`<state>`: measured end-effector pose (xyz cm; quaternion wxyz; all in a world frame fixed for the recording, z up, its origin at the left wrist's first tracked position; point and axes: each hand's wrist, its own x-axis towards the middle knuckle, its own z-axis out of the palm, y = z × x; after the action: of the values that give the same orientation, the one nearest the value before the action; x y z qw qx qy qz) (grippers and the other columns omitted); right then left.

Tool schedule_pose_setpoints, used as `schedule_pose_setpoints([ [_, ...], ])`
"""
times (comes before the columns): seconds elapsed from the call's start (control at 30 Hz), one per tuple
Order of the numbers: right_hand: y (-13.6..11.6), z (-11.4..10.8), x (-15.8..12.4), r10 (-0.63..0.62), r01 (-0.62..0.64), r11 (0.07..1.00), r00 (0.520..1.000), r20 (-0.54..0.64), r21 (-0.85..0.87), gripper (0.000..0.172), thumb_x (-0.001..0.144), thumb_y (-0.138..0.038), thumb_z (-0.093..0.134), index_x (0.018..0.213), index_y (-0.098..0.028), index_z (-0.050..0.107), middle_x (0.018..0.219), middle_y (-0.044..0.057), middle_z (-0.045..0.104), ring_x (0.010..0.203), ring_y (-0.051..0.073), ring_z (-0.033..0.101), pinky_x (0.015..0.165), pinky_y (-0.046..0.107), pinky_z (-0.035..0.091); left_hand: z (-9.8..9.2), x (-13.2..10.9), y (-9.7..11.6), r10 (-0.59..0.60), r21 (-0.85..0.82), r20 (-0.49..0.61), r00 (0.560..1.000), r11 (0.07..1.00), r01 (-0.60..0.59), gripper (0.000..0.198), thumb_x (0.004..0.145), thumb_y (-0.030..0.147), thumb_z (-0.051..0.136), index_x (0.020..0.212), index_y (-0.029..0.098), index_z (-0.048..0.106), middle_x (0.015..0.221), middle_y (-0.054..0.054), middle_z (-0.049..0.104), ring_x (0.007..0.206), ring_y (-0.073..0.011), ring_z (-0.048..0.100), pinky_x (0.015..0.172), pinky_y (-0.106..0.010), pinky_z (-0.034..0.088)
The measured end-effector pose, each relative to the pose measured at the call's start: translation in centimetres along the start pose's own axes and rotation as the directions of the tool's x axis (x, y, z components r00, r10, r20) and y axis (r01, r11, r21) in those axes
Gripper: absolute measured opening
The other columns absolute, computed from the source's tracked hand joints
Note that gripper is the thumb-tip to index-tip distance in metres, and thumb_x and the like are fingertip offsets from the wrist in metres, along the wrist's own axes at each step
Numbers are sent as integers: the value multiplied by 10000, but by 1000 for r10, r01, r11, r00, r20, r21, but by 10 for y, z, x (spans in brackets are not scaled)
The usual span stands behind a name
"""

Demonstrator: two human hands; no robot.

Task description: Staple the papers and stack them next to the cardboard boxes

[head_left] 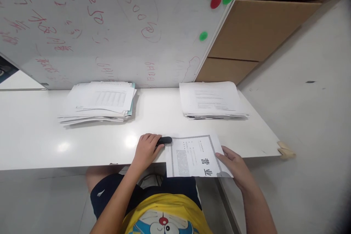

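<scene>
My left hand point(147, 150) rests at the table's front edge, its fingers closed over a black stapler point(166, 140); most of the stapler's body is hidden under the hand. The stapler's rounded end meets the upper left corner of a printed sheet of paper point(196, 155). This sheet has a patterned border, a grey block and large dark characters, and it juts out past the table edge over my lap. With the thumb on top, my right hand point(233, 162) pinches the sheet's right side. Whether more sheets lie beneath it, I cannot tell.
On the white table point(157, 115) lie a left paper stack point(102, 98) and a right paper stack point(210, 98). Behind them stands a whiteboard point(170, 14) with red writing and several round magnets point(216, 1). Cardboard boxes point(257, 25) sit behind its right edge, near a wall point(309, 117).
</scene>
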<state>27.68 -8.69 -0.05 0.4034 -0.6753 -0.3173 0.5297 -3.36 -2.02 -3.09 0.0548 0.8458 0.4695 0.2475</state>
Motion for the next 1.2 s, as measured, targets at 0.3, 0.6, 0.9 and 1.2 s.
schedule_pose_setpoints([
  [0.3, 12, -5, 9, 57, -57, 997, 998, -3, 44, 573, 637, -494, 774, 1113, -189, 680, 929, 87, 755, 795, 279, 697, 676, 357, 557, -2, 6, 3, 75, 39, 21, 997, 996, -75, 257, 926, 263, 484, 1155, 194, 577, 971, -86, 662, 990, -256, 577, 823, -407, 458],
  [0.6, 4, 6, 14, -39, 37, 998, 998, 56, 43, 552, 656, -499, 738, 1096, -171, 683, 910, 82, 753, 796, 281, 690, 650, 344, 534, -6, 12, -6, 155, 18, 58, 986, 988, -156, 262, 933, 277, 455, 1148, 194, 582, 1013, -103, 681, 981, -242, 633, 791, -389, 496],
  [0.9, -16, -54, 50, -387, 368, 921, 838, -384, -126, 290, 650, -425, 697, 839, -204, 689, 823, 30, 724, 804, 253, 649, 699, 327, 519, -8, 0, -21, 61, -128, -238, 969, 987, -94, 358, 913, 238, 505, 1270, 245, 514, 1169, -77, 660, 1106, -230, 599, 893, -399, 501],
  [1.2, -93, -61, 198, -626, 266, 676, 699, -346, -687, 476, 736, -314, 478, 1143, -107, 610, 1120, 201, 628, 1015, 342, 573, 861, 453, 430, -68, 0, -113, 3, 231, -480, 877, 965, 123, 311, 883, 218, 505, 1187, 212, 571, 1082, -96, 684, 1135, -279, 569, 947, -449, 449],
])
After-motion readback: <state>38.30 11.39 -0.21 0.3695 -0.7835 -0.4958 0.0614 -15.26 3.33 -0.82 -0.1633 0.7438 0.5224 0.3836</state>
